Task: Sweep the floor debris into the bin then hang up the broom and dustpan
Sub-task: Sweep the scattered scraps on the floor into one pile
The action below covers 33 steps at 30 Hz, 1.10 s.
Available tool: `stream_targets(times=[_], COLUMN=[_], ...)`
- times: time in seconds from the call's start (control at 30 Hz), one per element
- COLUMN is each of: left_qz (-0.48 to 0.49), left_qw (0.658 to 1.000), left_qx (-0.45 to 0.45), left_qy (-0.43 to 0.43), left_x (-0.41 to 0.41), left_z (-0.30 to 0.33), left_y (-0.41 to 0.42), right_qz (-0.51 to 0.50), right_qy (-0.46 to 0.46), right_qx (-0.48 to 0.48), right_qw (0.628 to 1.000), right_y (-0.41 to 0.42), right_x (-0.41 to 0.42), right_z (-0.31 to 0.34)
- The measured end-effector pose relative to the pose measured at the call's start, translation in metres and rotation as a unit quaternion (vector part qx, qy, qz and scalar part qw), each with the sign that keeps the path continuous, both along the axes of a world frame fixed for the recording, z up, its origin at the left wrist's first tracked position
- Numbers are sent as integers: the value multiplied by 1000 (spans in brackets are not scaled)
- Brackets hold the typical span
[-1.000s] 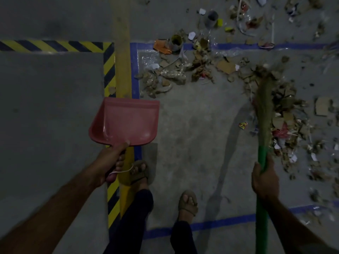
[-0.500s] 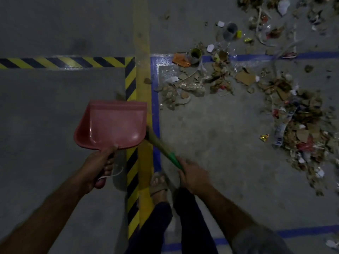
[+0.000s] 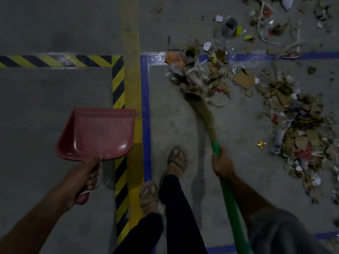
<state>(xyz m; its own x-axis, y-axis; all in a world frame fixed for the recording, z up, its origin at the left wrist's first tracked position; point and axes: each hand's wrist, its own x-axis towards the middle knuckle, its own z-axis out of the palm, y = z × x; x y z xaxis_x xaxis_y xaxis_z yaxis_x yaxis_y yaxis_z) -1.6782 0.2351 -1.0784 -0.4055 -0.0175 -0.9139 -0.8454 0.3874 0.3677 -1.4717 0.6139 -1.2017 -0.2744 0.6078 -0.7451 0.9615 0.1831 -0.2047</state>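
On the concrete floor, my right hand (image 3: pixel 221 163) grips the broom (image 3: pixel 203 114), its bristles in the debris (image 3: pixel 216 79) — most still lies scattered. My left hand (image 3: pixel 83 177) holds the dustpan (image 3: pixel 97 135) raised, unfilled. Scooping, binning and hanging seemingly remain — no bin visible.

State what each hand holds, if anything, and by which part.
The left hand grips the red dustpan by its handle. The right hand grips the broom by its green handle, just below the bristles.
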Motion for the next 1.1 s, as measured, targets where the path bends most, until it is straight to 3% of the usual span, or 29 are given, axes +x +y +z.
stream_targets(times=[0.13,0.3,0.37,0.47,0.63,0.8,0.97,1.1], left_qz=[-4,-24,-54,-89,-80,-66,-43,-52], left_qw=[1000,998,996,994,993,995,998,998], left_qx=[22,57,65,67,88,65,29,-10], left_qy=[-2,-12,-9,4,19,41,35,14], left_x=[-9,-20,-25,-36,-67,-97,-120,-142], left_z=[-4,5,14,26,41,46,53,54], left_y=[59,140,166,190,200,173,115,69], right_qz=[-64,-113,-115,-121,-130,-15,145,343], right_qy=[-18,37,66,95,85,119,135,64], right_qx=[45,132,170,202,188,129,16,-56], right_qw=[997,984,977,967,970,984,980,935], right_y=[109,182,182,151,119,59,-29,-82], right_x=[13,44,62,45,43,19,-58,-144], right_z=[13,46,53,111,139,121,91,67])
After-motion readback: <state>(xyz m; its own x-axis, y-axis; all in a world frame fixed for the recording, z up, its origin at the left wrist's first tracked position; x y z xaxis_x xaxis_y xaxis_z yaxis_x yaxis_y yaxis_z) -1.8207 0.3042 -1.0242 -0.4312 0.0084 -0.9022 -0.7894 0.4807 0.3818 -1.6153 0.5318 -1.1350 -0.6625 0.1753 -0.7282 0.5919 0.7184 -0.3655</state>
